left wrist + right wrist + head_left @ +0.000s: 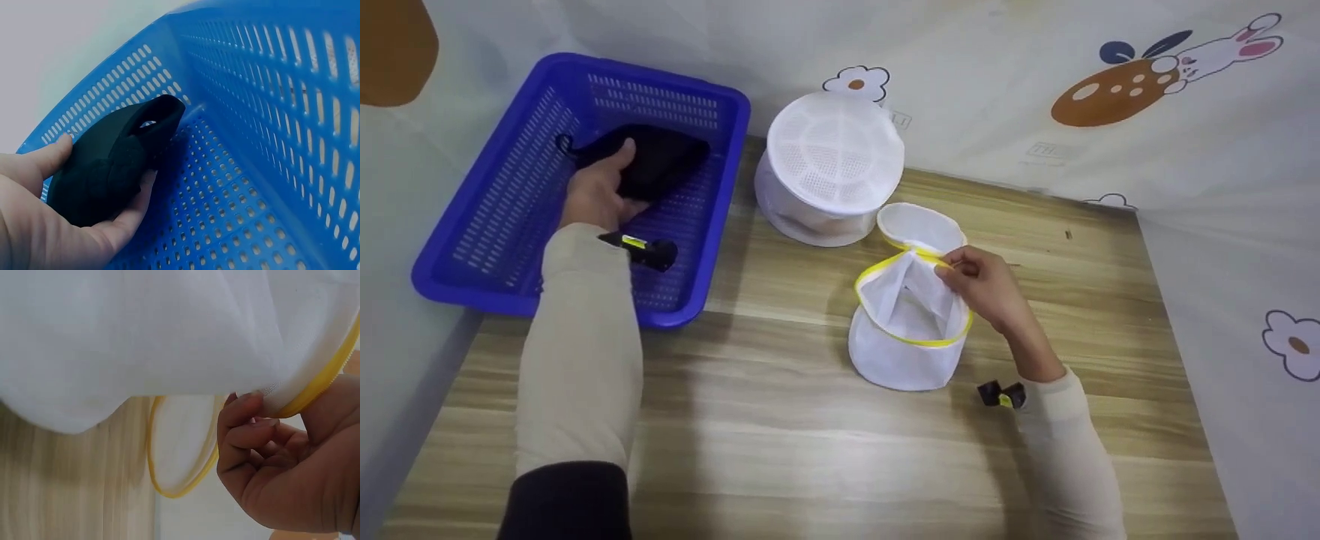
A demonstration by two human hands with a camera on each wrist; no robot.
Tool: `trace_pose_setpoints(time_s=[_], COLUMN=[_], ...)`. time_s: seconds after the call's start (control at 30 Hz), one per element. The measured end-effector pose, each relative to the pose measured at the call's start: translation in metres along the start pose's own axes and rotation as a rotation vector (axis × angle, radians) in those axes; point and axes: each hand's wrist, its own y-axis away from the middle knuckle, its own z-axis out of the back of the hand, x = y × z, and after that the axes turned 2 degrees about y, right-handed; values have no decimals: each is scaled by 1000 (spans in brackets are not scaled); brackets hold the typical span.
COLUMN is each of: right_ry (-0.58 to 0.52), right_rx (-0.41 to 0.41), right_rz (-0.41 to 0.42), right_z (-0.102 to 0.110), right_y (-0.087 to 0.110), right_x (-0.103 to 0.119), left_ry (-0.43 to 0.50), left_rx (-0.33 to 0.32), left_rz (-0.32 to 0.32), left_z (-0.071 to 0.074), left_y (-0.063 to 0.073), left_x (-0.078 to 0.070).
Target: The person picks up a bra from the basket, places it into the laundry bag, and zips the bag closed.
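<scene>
Inside the blue basket (709,262), my left hand (600,184) grips a black folded garment (667,161), thumb on top and fingers beneath. The garment looks thick and cup-shaped, like a folded bra, with a thin loop at its left end; an open fold shows in the left wrist view. On the table, a white mesh laundry bag (904,367) with yellow zipper trim stands with its lid (919,225) flipped back. My right hand (990,289) pinches the bag's rim near the lid hinge. In the right wrist view, thumb and fingertips hold the yellow-edged fabric (315,388).
Behind the opened bag stands a larger white mesh laundry bag (836,157), its round lid closed; something pale shows faintly through its side. The wooden table (810,450) meets printed cloth walls (975,90) at the back and sides. The basket's raised rim surrounds my left hand.
</scene>
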Motion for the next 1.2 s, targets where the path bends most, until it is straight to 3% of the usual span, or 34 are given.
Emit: trace_pose_setpoints(time_s=[0.2, 0.37, 0.47, 0.67, 0.8, 0.9, 1.2], right_ry=[108, 164, 132, 35, -31, -79, -168], right_rx=[104, 128, 63, -185, -302, -329, -312], right_rz=[-44, -35, 31, 164, 185, 191, 218], right_z=[2, 3, 2, 3, 3, 1, -3], right_y=[-7, -17, -15, -5, -1, -1, -4], right_x=[12, 14, 16, 24, 29, 32, 33], left_ry=[19, 73, 61, 21, -113, -191, -236], left_rx=[-10, -59, -73, -61, -71, -54, 60], left_rz=[29, -28, -64, -119, -177, -204, -194], left_z=[-1, -2, -2, -3, -2, 1, 12], left_y=[-3, -5, -3, 2, 7, 10, 19], left_x=[0, 0, 1, 3, 1, -5, -20])
